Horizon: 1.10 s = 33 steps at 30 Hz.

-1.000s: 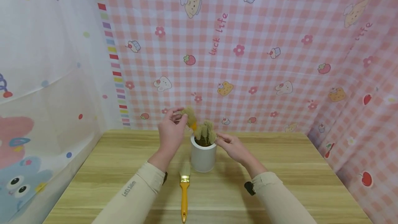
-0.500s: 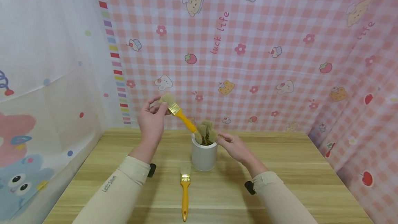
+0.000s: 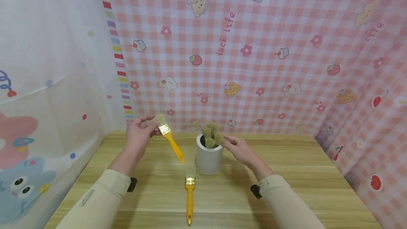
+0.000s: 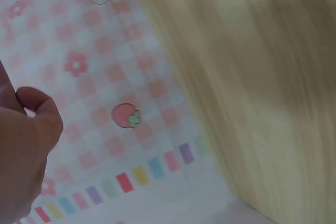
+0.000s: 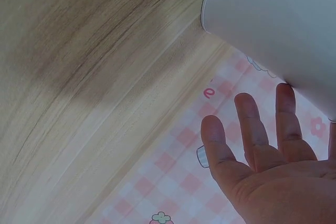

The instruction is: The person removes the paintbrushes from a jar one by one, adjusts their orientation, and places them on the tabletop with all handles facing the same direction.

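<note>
My left hand (image 3: 139, 133) pinches a paintbrush (image 3: 170, 139) by its pale bristles. The brush's yellow handle slants down to the right above the table, left of a white cylindrical pot (image 3: 208, 158). In the left wrist view only part of the left hand (image 4: 26, 150) shows; the brush is out of view. More paintbrushes (image 3: 211, 133) stand bristles-up in the pot. My right hand (image 3: 238, 149) holds the pot's right rim with thumb and forefinger. In the right wrist view its other fingers (image 5: 252, 121) extend along the pot's side.
Another yellow-handled paintbrush (image 3: 189, 193) lies on the wooden table (image 3: 295, 186) in front of the pot, bristles pointing away. A pink checked cloth (image 3: 270, 70) hangs behind, and a white patterned cloth (image 3: 57, 91) hangs at the left.
My left hand has drawn the paintbrush out of the pot and moved left, then lowered it toward the table. The right hand has stayed at the pot's rim.
</note>
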Each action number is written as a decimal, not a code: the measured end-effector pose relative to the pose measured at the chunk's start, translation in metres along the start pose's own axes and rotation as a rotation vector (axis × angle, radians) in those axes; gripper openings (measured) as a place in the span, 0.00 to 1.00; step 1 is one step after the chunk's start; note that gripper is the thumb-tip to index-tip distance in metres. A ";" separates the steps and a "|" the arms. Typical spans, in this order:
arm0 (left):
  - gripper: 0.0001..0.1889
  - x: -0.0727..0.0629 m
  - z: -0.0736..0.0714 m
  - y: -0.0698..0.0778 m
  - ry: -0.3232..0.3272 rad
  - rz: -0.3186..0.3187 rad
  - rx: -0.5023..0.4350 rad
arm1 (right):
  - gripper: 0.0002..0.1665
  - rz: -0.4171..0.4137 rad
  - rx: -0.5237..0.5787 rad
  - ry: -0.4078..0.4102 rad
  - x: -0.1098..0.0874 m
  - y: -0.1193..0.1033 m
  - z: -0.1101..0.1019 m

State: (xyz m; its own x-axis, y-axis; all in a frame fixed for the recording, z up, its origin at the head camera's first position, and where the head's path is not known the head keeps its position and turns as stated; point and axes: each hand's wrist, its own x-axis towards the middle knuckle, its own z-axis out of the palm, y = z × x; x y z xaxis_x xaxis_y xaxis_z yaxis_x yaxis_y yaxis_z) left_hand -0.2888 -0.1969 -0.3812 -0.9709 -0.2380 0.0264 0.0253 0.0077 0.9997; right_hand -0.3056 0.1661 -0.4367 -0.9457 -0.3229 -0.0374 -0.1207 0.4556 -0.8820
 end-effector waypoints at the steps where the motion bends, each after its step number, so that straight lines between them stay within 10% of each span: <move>1: 0.24 0.000 -0.002 -0.003 -0.019 -0.020 0.019 | 0.37 0.000 -0.001 0.000 0.000 0.000 0.000; 14: 0.26 -0.015 -0.009 -0.049 -0.359 -0.158 0.269 | 0.37 0.013 0.001 0.002 0.000 0.001 -0.001; 33: 0.21 -0.037 0.012 -0.098 -0.431 -0.221 0.400 | 0.36 0.006 -0.026 0.008 0.000 -0.001 -0.001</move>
State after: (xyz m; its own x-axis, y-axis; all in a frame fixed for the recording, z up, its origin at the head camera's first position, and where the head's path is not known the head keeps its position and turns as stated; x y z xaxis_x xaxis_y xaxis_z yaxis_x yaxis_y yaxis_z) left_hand -0.2582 -0.1770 -0.4804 -0.9538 0.1365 -0.2676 -0.1976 0.3858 0.9012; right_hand -0.3060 0.1665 -0.4358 -0.9486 -0.3139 -0.0389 -0.1228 0.4786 -0.8694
